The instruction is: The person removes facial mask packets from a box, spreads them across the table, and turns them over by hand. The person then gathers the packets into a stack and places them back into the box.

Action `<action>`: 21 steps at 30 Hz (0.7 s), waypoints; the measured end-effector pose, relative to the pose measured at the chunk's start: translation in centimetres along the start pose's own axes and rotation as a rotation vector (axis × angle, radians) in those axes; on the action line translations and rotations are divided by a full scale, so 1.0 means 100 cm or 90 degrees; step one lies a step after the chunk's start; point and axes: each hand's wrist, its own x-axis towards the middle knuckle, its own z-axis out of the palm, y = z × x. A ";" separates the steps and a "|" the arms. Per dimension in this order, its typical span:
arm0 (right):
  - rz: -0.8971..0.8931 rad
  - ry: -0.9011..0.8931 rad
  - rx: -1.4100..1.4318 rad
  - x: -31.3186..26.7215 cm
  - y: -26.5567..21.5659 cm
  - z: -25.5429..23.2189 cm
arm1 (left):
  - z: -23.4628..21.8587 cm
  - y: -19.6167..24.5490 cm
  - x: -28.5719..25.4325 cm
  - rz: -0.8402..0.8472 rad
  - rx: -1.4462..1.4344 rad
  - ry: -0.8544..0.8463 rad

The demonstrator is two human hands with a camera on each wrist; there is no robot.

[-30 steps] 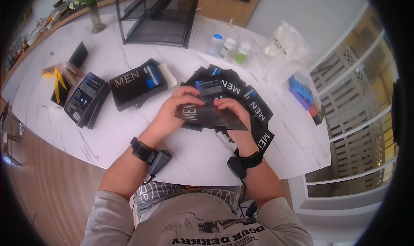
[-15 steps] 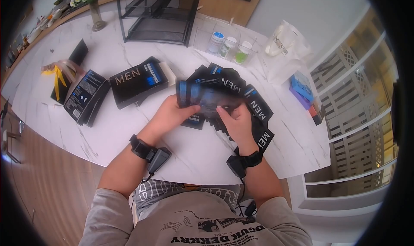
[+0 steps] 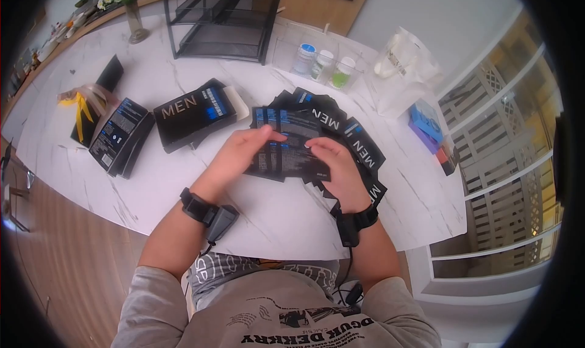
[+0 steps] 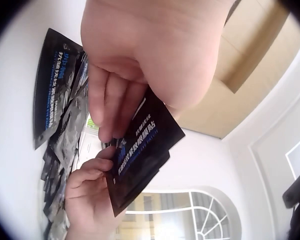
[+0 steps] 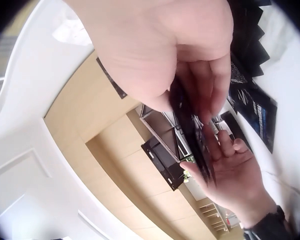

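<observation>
A few flat black eye patch sachets [image 3: 295,159], small printed text facing up, are held above the table. My left hand [image 3: 237,156] pinches their left side, thumb on top and fingers behind. My right hand [image 3: 341,171] grips their right side. In the left wrist view the overlapped sachets [image 4: 145,155] show white and blue lettering, and the right hand [image 4: 90,195] holds their lower edge. Edge-on in the right wrist view, the sachets [image 5: 190,130] form a thin stack between both hands. More sachets [image 3: 362,153] marked MEN lie fanned out behind and right of the hands.
Left of the hands lies an open black MEN box [image 3: 189,119], beside more black boxes [image 3: 119,138] and a yellow ribbon [image 3: 84,110]. A black mesh rack [image 3: 225,43], lidded bottles [image 3: 322,66], a white bag [image 3: 405,61] and small blue boxes [image 3: 425,122] stand farther out.
The held sachets went from a tilted position with MEN showing, through a blurred movement, to lying flatter with small text upward. The right hand has turned and spread slightly outward.
</observation>
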 end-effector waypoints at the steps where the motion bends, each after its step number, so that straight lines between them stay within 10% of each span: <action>1: -0.035 -0.008 -0.045 -0.003 -0.002 0.002 | 0.001 0.001 0.000 -0.004 -0.038 0.003; 21: -0.031 -0.011 0.127 -0.003 -0.002 0.004 | 0.003 0.000 0.004 0.011 -0.195 0.022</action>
